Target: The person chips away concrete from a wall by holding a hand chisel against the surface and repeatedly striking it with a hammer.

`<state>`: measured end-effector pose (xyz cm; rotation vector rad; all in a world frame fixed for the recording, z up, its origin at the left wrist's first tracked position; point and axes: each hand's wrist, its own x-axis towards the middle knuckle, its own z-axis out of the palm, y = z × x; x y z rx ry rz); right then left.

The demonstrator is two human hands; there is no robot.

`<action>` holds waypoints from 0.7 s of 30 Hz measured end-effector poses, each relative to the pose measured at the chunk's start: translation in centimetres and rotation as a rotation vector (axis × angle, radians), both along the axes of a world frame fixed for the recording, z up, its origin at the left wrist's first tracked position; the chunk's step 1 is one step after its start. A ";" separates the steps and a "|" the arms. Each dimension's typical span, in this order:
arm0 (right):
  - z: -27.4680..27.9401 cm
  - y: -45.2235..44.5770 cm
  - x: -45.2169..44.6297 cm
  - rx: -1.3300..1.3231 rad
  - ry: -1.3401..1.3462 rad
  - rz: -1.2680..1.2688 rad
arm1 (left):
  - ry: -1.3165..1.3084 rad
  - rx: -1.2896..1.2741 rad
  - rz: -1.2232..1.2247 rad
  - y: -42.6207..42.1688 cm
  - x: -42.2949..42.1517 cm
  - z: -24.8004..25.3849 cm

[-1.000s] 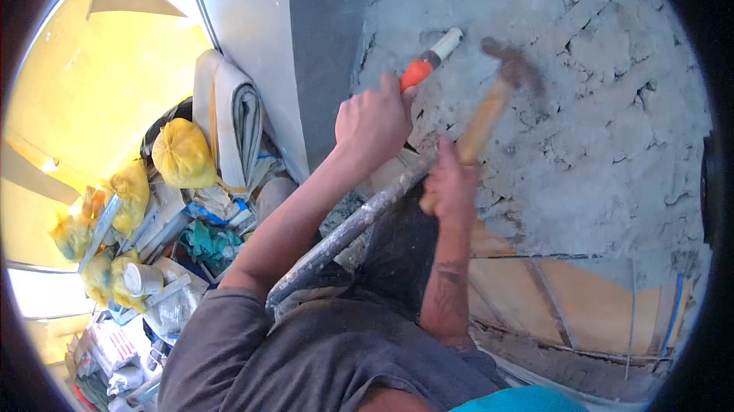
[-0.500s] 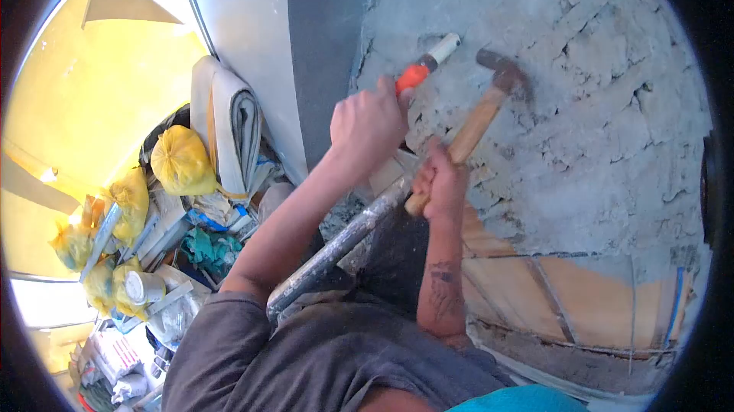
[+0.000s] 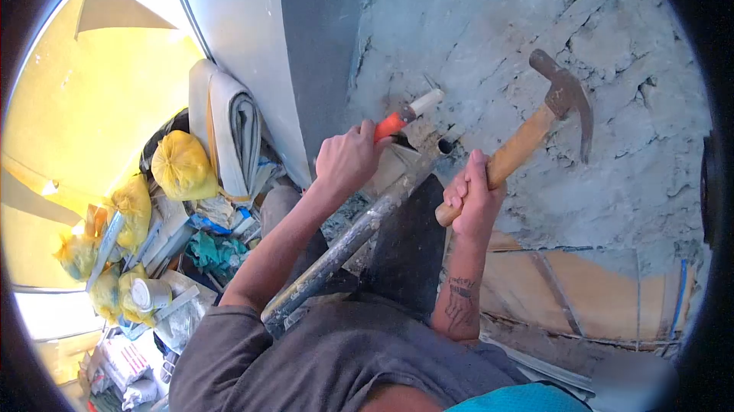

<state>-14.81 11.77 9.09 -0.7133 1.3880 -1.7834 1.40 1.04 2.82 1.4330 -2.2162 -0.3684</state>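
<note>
My left hand is closed around an orange-handled chisel, whose pale end points up and right at the rough grey wall. In my right hand is a claw hammer, gripped low on its wooden handle. Its rusty head stands up and to the right, apart from the chisel. A paint-spattered metal pipe slants between my forearms, its open end near the wall. The chisel's exact tip is hard to make out.
Yellow tied bags, a rolled grey mat, a white bucket and mixed debris lie at the left. A smooth dark grey strip borders the cracked plaster. Tan panels show at the lower right.
The hammer has moved right, away from the chisel, and its head is now sharper. My left hand and the chisel have shifted down and slightly left.
</note>
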 end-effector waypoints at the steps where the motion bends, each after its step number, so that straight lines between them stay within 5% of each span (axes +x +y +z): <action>1: -0.4 0.1 -0.1 0.004 -0.003 0.000 | 0.013 0.002 -0.013 0.1 0.0 0.1; 13: -2.7 1.0 -0.5 -0.074 -0.040 0.125 | 0.238 0.143 0.048 -1.5 -2.5 2.7; 18: -3.4 -0.6 -1.8 -0.363 0.080 0.162 | 0.367 0.219 0.061 -1.1 -2.9 2.9; 21: -6.9 -4.3 -2.9 -0.086 0.389 0.145 | 0.373 0.247 0.073 -0.9 -3.2 3.2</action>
